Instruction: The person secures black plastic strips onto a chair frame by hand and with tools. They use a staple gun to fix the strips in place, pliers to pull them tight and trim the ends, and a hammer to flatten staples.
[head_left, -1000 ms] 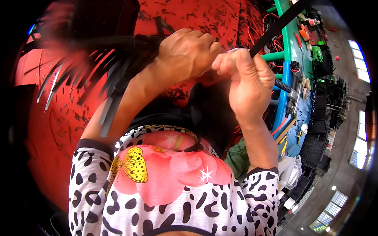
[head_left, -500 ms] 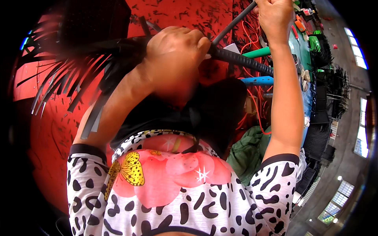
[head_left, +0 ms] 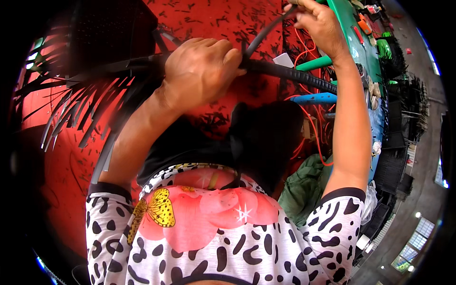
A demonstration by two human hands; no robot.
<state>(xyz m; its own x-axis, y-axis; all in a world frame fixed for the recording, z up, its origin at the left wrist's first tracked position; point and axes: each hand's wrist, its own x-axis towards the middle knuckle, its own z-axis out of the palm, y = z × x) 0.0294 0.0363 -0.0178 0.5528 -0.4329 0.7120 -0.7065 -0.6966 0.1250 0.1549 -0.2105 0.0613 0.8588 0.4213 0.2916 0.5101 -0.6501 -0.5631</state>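
Left hand point(head_left: 202, 71): closed in a fist around a thick black bundle of cables; knuckles up; forearm running down to the lower left.
Right hand point(head_left: 319, 24): raised near the upper edge; fingers pinched shut on a black strip; arm stretched almost straight up from the sleeve.
Cable bundle point(head_left: 294, 76): dark, ribbed where wrapped; runs from the left fist to the right, above the red floor; its loose ends fan out as thin black strands point(head_left: 71, 109) to the left of the fist.
Black strip point(head_left: 266, 33): narrow and taut; slants from the bundle, just beside the left thumb, up to the right hand.
Red floor point(head_left: 223, 23): littered with short black offcuts; orange wires point(head_left: 311, 128) trail over it at the right.
Green tabletop point(head_left: 354, 35): along the right edge; small tools on it, too small to tell apart; a blue bar point(head_left: 316, 98) and a green bar point(head_left: 318, 62) jut out beneath it.
Shirt point(head_left: 228, 237): white with black spots, pink flower and yellow butterfly print.
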